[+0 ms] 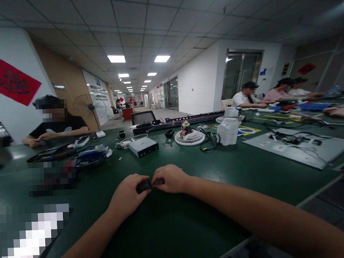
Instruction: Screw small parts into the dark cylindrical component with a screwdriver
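Both of my hands meet over the green table (176, 220) close in front of me. My left hand (127, 195) is closed around a small black part (143, 185). My right hand (170, 178) pinches the other end of it, where a short dark piece (159, 181) sticks out between the fingers. The part is too small to name. Both forearms rest low over the table.
Farther back lie a grey box (143, 146), a white fan grille with a motor (189, 136), a white fan body (228, 127), cables and a grey panel (298, 146). A person (56, 122) sits at the left. Other people (250, 97) sit at the far right.
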`<state>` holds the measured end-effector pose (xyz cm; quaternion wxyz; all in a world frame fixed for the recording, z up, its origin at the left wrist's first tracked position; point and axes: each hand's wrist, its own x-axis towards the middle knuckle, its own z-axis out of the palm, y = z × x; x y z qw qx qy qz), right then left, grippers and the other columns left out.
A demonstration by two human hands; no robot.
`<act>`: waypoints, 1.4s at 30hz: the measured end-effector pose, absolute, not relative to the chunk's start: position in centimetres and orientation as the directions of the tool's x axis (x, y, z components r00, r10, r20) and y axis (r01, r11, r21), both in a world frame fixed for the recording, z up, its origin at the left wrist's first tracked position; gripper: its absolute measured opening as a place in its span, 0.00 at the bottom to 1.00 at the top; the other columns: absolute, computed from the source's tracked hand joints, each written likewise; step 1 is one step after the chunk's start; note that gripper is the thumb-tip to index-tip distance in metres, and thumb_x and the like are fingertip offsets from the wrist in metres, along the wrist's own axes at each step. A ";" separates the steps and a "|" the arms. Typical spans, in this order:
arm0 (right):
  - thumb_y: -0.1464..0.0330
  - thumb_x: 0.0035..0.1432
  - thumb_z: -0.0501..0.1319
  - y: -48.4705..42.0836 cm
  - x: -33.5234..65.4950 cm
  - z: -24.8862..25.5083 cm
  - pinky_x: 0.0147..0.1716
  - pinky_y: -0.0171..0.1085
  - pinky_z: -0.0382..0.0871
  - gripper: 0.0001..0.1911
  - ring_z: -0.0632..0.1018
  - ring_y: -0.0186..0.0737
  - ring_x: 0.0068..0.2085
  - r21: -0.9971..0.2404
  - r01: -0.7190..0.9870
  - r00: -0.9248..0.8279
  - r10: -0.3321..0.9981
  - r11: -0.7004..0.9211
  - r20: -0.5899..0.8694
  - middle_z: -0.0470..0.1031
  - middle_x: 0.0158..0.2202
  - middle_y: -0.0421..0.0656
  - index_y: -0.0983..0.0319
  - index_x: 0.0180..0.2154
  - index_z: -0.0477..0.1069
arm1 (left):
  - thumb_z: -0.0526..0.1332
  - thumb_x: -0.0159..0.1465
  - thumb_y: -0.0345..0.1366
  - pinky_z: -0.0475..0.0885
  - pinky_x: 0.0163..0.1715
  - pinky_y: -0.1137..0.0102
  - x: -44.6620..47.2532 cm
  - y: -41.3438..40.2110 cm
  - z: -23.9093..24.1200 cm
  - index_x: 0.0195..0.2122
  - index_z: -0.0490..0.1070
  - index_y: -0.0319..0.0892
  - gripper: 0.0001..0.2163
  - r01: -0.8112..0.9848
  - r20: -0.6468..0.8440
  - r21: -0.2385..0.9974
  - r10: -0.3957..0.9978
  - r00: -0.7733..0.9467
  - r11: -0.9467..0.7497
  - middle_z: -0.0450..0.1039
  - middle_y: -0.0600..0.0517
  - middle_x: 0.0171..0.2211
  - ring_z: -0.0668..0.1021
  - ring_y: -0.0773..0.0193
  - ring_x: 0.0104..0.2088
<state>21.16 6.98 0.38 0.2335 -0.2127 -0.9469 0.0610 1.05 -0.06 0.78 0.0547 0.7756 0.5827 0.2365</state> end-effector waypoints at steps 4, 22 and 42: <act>0.72 0.54 0.66 7.2 21.1 0.0 0.37 0.33 0.70 0.11 0.80 0.38 0.36 -0.279 0.354 -0.755 0.449 0.893 0.479 0.81 0.36 0.42 0.61 0.41 0.78 | 0.64 0.58 0.38 0.71 0.42 0.62 0.9 0.0 0.7 0.45 0.77 0.47 0.13 0.866 0.321 0.354 0.916 0.241 -0.352 0.78 0.50 0.40 0.78 0.55 0.43; 0.65 0.53 0.70 6.8 21.5 0.6 0.32 0.31 0.66 0.09 0.77 0.34 0.32 -0.309 0.336 -0.722 0.454 0.890 0.523 0.77 0.32 0.40 0.61 0.36 0.76 | 0.66 0.58 0.35 0.71 0.43 0.63 0.6 -0.5 0.4 0.42 0.75 0.47 0.10 0.819 0.366 0.295 0.850 0.378 -0.492 0.78 0.50 0.41 0.77 0.56 0.43; 0.69 0.64 0.58 7.0 22.1 1.4 0.49 0.43 0.64 0.09 0.69 0.43 0.47 -0.249 0.448 -0.529 0.480 0.858 0.700 0.68 0.44 0.48 0.63 0.44 0.73 | 0.52 0.66 0.36 0.69 0.54 0.58 1.2 1.4 -1.0 0.58 0.62 0.35 0.19 0.877 0.390 0.409 0.917 0.084 -0.254 0.70 0.39 0.53 0.75 0.51 0.53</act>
